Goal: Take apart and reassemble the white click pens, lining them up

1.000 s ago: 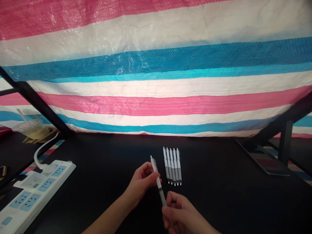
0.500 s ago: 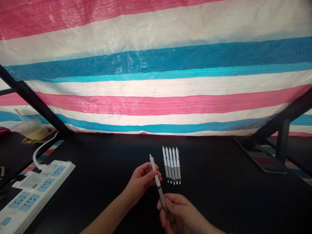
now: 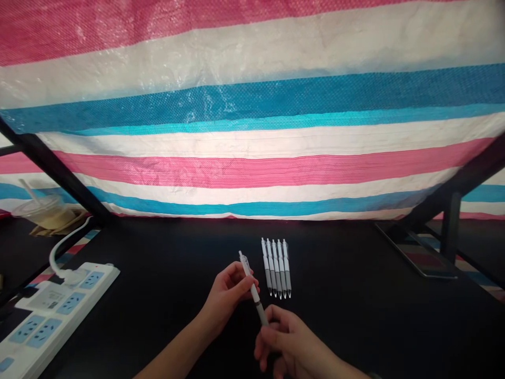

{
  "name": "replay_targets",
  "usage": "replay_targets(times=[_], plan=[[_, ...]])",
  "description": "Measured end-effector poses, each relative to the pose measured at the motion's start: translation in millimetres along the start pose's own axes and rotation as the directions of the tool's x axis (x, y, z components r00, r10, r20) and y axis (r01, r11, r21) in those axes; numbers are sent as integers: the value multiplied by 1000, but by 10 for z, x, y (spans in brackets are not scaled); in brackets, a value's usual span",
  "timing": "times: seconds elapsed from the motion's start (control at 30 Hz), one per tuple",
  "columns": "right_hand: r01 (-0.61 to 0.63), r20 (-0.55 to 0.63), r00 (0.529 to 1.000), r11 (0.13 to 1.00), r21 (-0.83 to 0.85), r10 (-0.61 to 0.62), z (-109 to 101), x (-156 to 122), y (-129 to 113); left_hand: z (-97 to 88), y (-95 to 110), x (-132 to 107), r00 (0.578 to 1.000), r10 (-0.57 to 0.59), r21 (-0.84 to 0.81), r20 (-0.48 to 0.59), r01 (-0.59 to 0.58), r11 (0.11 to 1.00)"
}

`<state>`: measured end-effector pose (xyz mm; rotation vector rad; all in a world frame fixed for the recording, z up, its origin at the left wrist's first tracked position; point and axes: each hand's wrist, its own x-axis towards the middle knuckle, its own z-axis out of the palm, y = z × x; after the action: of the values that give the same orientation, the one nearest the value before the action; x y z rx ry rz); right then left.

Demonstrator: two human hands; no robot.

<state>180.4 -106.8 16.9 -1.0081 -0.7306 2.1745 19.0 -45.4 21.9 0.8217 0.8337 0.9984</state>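
A white pen (image 3: 255, 293) with a grey grip slants between my two hands, its clicker end pointing up and away. My left hand (image 3: 229, 292) pinches the white barrel around its middle. The thumb and forefinger of my right hand (image 3: 290, 339) close on the lower grey grip, and the tip is hidden behind them. Just beyond, a row of several matching pens (image 3: 275, 268) lies side by side on the black table (image 3: 169, 273), tips toward me.
At left a white power strip (image 3: 59, 310) has a plug and cord in it. Behind it sits a plastic cup (image 3: 45, 208) with a straw. A dark tablet-like slab (image 3: 418, 252) lies at right by the black frame (image 3: 450, 226). Striped sheeting (image 3: 252, 168) hangs across the back.
My right hand has shifted its fingers, and its thumb now covers the pen's tip, which showed before. My left hand keeps its hold on the barrel. The view has moved slightly.
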Motion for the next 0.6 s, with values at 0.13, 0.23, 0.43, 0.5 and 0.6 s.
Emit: replay_targets(times=[0.13, 0.23, 0.43, 0.5, 0.6], plan=[[-38, 22, 999, 999, 29, 37, -2, -2, -12, 2, -22, 5, 1000, -7, 2, 1, 7, 1000], [-36, 8, 999, 999, 20, 36, -6, 6, -9, -2, -29, 9, 1000, 1, 4, -4, -1, 1000], [-47, -7, 999, 999, 22, 47, 0, 14, -12, -8, -38, 9, 1000, -12, -11, 3, 12, 1000], [-60, -21, 998, 998, 31, 60, 8, 11, -15, -9, -38, 8, 1000, -7, -10, -13, 7, 1000], [-23, -36, 999, 1000, -3, 23, 6, 13, -4, -6, -34, 4, 1000, -7, 5, -30, 7, 1000]])
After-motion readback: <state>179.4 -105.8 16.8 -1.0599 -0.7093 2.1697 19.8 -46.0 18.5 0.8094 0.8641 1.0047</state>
